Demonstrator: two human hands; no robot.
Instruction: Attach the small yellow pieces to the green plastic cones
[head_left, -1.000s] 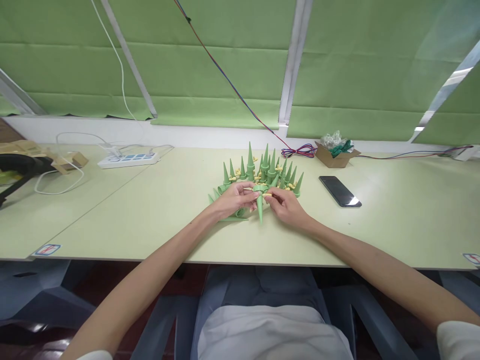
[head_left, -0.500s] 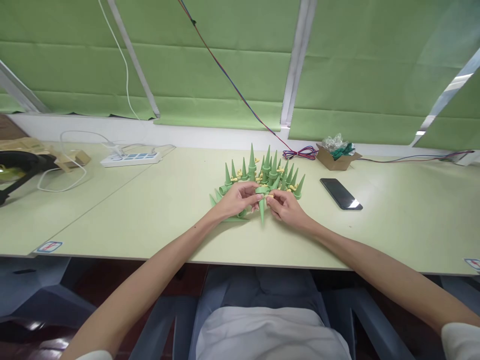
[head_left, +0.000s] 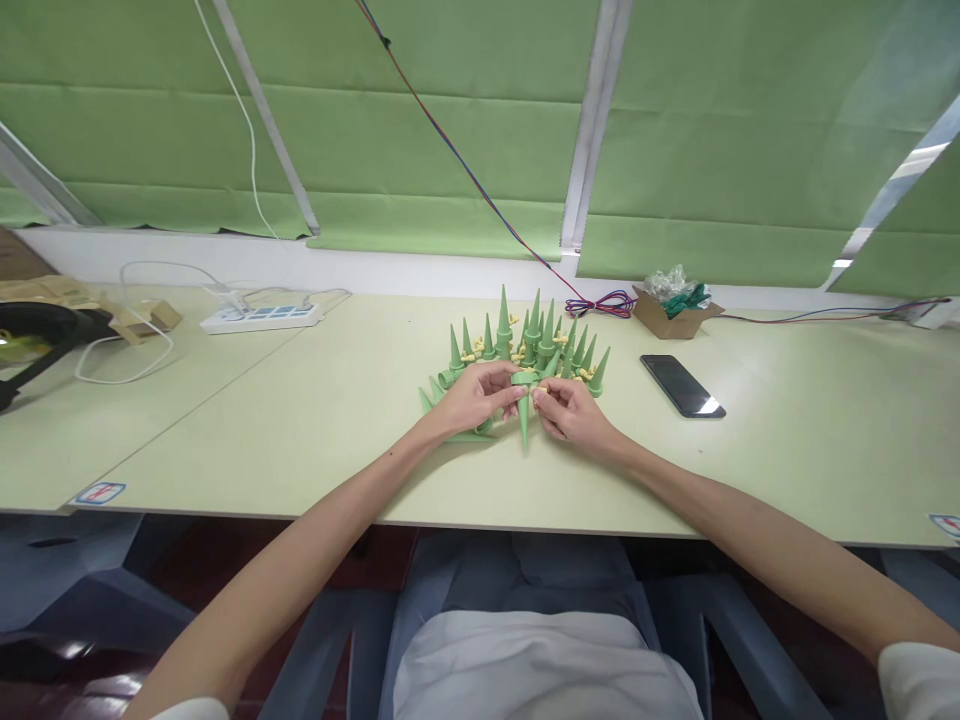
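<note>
My left hand (head_left: 484,396) is closed around the upper part of a green plant watering spike (head_left: 524,425), whose tip points down toward me. My right hand (head_left: 574,411) pinches a small yellow valve (head_left: 538,393) at the right side of that spike. The two hands almost meet over the table. Just beyond them stand several more green spikes (head_left: 547,330) with yellow valves, tips up. By my left wrist a few loose green spikes (head_left: 469,437) lie on their sides, partly hidden by the hand.
A black phone (head_left: 682,386) lies to the right. Behind it sits a small cardboard box (head_left: 673,322) with plastic bags, beside a coiled red and blue wire (head_left: 600,305). A white power strip (head_left: 262,318) is at the back left on the pale table (head_left: 285,420).
Almost nothing differs. My hands keep the same hold on the spike and its yellow valve, with only a tiny shift of the right fingers.
</note>
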